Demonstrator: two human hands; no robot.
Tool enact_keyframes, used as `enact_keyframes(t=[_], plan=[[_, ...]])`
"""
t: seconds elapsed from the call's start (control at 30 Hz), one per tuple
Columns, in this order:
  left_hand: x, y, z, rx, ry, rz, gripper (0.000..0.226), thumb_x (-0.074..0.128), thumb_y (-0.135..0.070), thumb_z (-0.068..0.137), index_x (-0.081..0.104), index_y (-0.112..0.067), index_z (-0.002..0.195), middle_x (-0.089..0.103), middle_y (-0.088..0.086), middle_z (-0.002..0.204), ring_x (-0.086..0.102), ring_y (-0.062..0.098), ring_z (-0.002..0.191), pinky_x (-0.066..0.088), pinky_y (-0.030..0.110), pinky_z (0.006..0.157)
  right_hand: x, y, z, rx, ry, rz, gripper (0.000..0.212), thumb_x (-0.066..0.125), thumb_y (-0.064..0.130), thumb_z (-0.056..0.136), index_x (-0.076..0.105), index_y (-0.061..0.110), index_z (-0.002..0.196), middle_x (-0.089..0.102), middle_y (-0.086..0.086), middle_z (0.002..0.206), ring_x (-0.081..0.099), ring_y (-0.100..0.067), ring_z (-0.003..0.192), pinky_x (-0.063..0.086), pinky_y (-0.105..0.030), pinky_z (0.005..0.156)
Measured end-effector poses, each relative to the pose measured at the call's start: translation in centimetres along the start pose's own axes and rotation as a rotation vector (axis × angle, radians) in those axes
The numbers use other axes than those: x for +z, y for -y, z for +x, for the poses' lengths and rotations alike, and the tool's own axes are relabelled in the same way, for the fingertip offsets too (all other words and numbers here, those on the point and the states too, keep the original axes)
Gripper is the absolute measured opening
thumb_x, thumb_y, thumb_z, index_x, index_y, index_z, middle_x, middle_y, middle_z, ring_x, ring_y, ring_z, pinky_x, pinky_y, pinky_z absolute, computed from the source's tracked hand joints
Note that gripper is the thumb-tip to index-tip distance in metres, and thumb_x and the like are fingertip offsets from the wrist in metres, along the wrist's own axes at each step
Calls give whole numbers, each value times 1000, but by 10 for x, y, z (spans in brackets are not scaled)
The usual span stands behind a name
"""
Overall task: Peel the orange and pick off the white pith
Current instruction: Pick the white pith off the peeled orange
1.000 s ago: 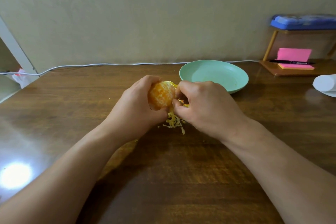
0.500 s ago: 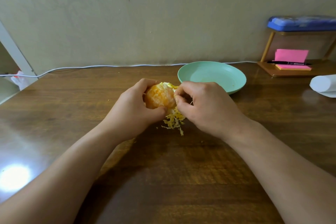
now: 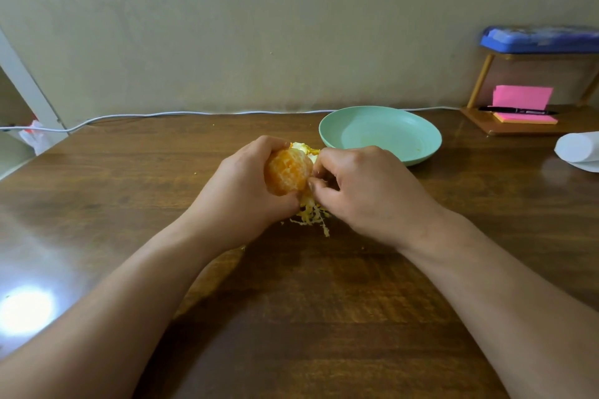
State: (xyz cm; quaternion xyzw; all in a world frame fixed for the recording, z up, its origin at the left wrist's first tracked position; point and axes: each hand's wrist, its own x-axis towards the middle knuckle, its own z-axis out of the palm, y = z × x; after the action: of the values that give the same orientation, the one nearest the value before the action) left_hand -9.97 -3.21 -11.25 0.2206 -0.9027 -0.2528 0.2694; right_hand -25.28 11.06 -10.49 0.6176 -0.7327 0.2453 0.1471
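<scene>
Our glossy brown wooden table [image 3: 291,317] meets a plain beige wall [image 3: 259,26]. Our left hand [image 3: 240,201] grips the round peeled orange [image 3: 287,173]; our right hand [image 3: 366,194] pinches at its side.

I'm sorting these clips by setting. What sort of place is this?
Probably a home desk or study corner: a wooden table against a plain wall, a small shelf with sticky notes and a pen, a cable along the wall.
</scene>
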Motion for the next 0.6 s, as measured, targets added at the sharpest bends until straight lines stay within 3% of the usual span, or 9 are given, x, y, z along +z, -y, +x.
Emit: enact_keyframes(t=[0.27, 0.37, 0.6], plan=[[0, 3, 1, -49, -28, -79, 77, 81, -47, 72, 56, -34, 144, 66, -13, 120, 67, 8, 105, 56, 22, 81, 6, 7, 3, -44, -155, -76, 19, 66, 30, 96, 62, 17, 82, 56, 4, 66, 53, -19, 57, 43, -33, 54], [1, 3, 1, -55, -10, -96, 78, 82, -46, 72, 55, -35, 144, 66, -13, 121, 67, 8, 106, 60, 26, 82, 8, 4, 5, -38, -186, -68, 19, 65, 26, 95, 61, 17, 79, 54, 5, 64, 51, -19, 56, 40, -32, 53], [0, 3, 1, -99, 6, -189, 71, 84, -38, 78, 58, -31, 143, 68, -12, 118, 69, 9, 104, 60, 25, 83, 6, -8, -3, 119, -94, 273, 7, 66, 25, 100, 73, 22, 99, 70, 9, 82, 66, -9, 72, 59, -34, 64]])
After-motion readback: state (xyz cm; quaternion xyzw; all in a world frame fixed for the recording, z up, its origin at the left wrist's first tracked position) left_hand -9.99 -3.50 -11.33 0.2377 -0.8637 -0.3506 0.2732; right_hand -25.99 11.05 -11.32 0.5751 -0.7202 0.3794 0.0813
